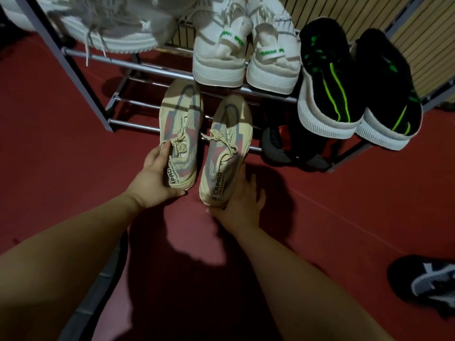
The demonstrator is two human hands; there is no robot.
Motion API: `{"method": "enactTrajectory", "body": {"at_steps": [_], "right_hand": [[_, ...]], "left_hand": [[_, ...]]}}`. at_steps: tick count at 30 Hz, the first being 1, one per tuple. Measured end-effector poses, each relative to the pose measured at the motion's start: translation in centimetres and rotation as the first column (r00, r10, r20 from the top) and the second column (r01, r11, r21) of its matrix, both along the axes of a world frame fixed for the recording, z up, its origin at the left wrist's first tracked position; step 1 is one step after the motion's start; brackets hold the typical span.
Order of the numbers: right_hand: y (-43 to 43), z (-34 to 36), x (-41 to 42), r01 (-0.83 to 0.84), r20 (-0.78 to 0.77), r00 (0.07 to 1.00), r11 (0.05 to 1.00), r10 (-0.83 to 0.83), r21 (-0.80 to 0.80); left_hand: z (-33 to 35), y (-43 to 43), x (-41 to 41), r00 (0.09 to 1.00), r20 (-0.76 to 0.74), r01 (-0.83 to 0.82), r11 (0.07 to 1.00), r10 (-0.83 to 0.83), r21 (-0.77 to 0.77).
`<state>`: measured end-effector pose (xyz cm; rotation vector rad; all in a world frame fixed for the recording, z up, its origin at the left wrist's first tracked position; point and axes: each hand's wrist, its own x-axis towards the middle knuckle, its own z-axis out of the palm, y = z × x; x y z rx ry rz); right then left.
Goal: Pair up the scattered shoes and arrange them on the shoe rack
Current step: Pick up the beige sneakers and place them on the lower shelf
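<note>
View from the head, looking down at two bare forearms reaching toward a metal shoe rack (81,77) standing on a dark red floor (61,168). Each hand holds one shoe of a matched cream knit pair with pink and grey panels, side by side, toes pointing in over the rails of a lower tier; in the dim light it is unclear whether the toes already rest on those rails. The left hand (157,173) has its grip wrapped round the heel and collar of the left cream shoe (181,134), thumb at the laces. The right hand (236,200) cups the heel of the right cream shoe (226,143), thumb tucked under the sole and fingers laid along its outer side. These look like light shoes with soft, bendable mesh uppers and thick foam soles, so the firm heel is the sensible place to hold them; the toe would sag if squeezed, and the loose bows could catch on a rail. On the tier above sit a white pair with green lettering (219,52) and a black pair with green stripes (330,87), heels outward, with a pale grey shoe (110,28) further left. Dark shoes (275,146) sit low beneath the black pair. One dark shoe with white stripes (426,284) lies alone on the floor, well apart, at lower right.
</note>
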<state>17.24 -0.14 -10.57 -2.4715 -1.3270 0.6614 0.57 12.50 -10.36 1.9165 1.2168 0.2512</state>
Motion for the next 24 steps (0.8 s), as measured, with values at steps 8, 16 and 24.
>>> {"method": "enactTrajectory", "body": {"at_steps": [8, 16, 24], "right_hand": [[1.0, 0.1, 0.5, 0.028, 0.016, 0.999, 0.954, -0.035, 0.299], [4.0, 2.1, 3.6, 0.184, -0.063, 0.983, 0.952, -0.174, 0.245], [2.5, 1.1, 3.2, 0.323, -0.359, 0.899, 0.933, -0.250, 0.158]], "left_hand": [[1.4, 1.3, 1.2, 0.996, 0.088, -0.017, 0.997, 0.010, 0.076], [3.4, 2.9, 4.8, 0.988, 0.146, -0.043, 0.999, 0.046, -0.027], [2.3, 3.4, 4.8, 1.000, 0.014, -0.019, 1.000, 0.019, 0.019]]}}
